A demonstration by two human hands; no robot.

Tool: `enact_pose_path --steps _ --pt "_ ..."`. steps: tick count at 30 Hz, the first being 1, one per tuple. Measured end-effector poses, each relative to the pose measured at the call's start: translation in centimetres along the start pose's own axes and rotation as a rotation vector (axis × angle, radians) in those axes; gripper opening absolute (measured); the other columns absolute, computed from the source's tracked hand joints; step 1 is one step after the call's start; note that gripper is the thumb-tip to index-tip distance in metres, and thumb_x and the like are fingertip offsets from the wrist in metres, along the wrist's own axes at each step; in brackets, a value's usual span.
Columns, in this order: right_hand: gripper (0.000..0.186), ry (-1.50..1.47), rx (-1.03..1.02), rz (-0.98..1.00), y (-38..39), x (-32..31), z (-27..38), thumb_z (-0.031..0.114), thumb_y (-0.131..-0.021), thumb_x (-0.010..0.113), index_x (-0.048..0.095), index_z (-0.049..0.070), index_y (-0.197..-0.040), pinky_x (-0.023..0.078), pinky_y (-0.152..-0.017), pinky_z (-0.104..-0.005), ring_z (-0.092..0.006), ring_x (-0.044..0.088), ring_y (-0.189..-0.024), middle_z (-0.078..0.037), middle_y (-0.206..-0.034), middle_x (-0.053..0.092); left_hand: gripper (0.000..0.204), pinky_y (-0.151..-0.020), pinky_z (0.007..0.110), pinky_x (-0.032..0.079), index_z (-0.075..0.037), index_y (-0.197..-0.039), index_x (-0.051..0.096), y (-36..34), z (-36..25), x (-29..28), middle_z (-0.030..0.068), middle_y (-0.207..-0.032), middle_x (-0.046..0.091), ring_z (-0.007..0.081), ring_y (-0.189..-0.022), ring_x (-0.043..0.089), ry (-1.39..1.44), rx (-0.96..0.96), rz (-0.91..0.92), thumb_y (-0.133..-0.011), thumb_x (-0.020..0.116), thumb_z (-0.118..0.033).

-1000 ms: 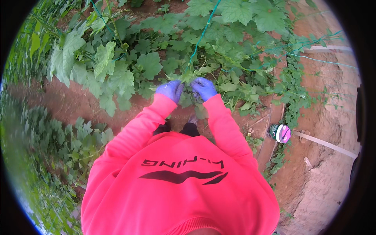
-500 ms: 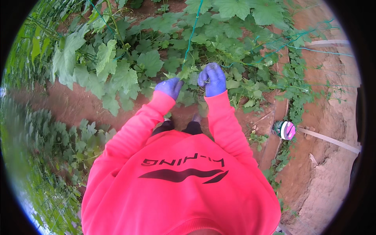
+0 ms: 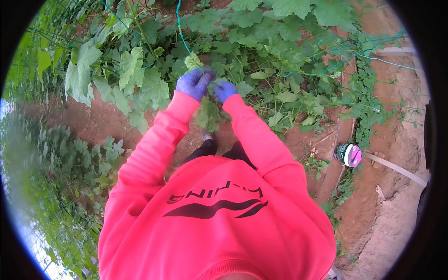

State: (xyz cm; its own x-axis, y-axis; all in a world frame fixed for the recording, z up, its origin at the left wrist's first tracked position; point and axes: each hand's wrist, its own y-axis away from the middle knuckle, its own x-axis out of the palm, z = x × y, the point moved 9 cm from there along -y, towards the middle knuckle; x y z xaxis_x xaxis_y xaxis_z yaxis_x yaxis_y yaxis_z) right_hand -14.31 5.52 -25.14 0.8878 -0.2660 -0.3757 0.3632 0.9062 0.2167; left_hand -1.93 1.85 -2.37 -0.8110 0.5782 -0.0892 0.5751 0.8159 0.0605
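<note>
— Below the chin, what shows?
— Red sleeves reaching out; left hand [image 3: 193, 84] and right hand [image 3: 225, 90], both gloved purple, pinch a leafy vine tip [image 3: 205, 109] between them.
— And beyond?
— A green string [image 3: 181, 32] rising through leaves; a small container [image 3: 349, 155] on soil, well right.

Both hands meet out front, centre: left hand [image 3: 193, 84] just left of right hand [image 3: 225, 90], close together on the vine shoot [image 3: 206, 112] that hangs between them. String [image 3: 181, 28] runs up from the shoot tip [image 3: 192, 60], beyond the left hand. Big leaves [image 3: 140, 79] to the left, dense foliage [image 3: 289, 60] ahead and right. Bare soil [image 3: 93, 121] below the left leaves. Tape roll [image 3: 349, 155] on the ground, well right of the hands, beside a strap [image 3: 396, 169].
</note>
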Motion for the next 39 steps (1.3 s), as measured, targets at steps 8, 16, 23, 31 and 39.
enact_pose_path --steps 8,16,23,31,39 --pt "0.02 -0.159 -0.237 -0.294 -7.7 -19.5 22.6 0.006 -0.081 0.053 0.059 -0.001 -0.098 0.047 -0.057 -0.0259 -0.0147 0.062 -0.063 -0.01 -0.079 0.064 0.018 -0.062 0.022 0.047 0.003 -0.099 0.058 -5.5 -14.4 0.6 0.0104 -0.095 0.063 0.0111 -0.065 0.058 0.295 0.379 -0.055 -0.091 0.046 -0.008" --pt "0.055 -0.082 0.098 -0.31 -5.3 -14.7 2.3 0.011 -0.076 0.057 0.04 0.006 -0.128 0.048 -0.054 -0.0307 -0.0186 0.061 -0.055 -0.011 -0.077 0.061 0.019 -0.05 0.024 0.046 0.002 -0.095 0.063 -12.8 1.1 7.8 0.0051 -0.078 0.064 0.0089 -0.052 0.056 -0.018 0.016 -0.11 -0.086 0.056 -0.013" --pt "0.034 -0.288 0.38 -0.155 0.8 -7.4 -7.4 0.015 -0.078 0.058 0.051 0.003 -0.109 0.048 -0.053 -0.0301 -0.0177 0.059 -0.056 -0.009 -0.076 0.06 0.038 -0.069 0.032 0.05 -0.008 -0.112 0.054 -9.2 2.3 4.3 0.0132 -0.098 0.06 0.0254 -0.077 0.061 -0.367 0.096 -0.244 -0.076 0.061 -0.016" --pt "0.03 -0.406 0.135 0.464 -3.5 8.0 17.3 0.021 -0.084 0.058 0.055 0.002 -0.107 0.045 -0.051 -0.0247 -0.0125 0.055 -0.057 -0.008 -0.076 0.061 0.026 -0.052 0.022 0.046 -0.001 -0.109 0.055 2.4 9.1 -13.6 0.0078 -0.083 0.061 0.0107 -0.055 0.055 -0.027 -0.221 -0.725 -0.085 0.044 -0.002" --pt "0.025 -0.457 0.028 0.588 -8.1 15.6 20.8 0.014 -0.081 0.059 0.054 0.002 -0.103 0.046 -0.046 -0.0263 -0.0163 0.062 -0.055 -0.011 -0.081 0.064 0.026 -0.046 0.023 0.044 -0.001 -0.108 0.054 0.3 9.3 -20.1 0.0079 -0.077 0.061 0.0121 -0.05 0.056 -0.244 -0.28 -0.667 -0.085 0.052 -0.011"
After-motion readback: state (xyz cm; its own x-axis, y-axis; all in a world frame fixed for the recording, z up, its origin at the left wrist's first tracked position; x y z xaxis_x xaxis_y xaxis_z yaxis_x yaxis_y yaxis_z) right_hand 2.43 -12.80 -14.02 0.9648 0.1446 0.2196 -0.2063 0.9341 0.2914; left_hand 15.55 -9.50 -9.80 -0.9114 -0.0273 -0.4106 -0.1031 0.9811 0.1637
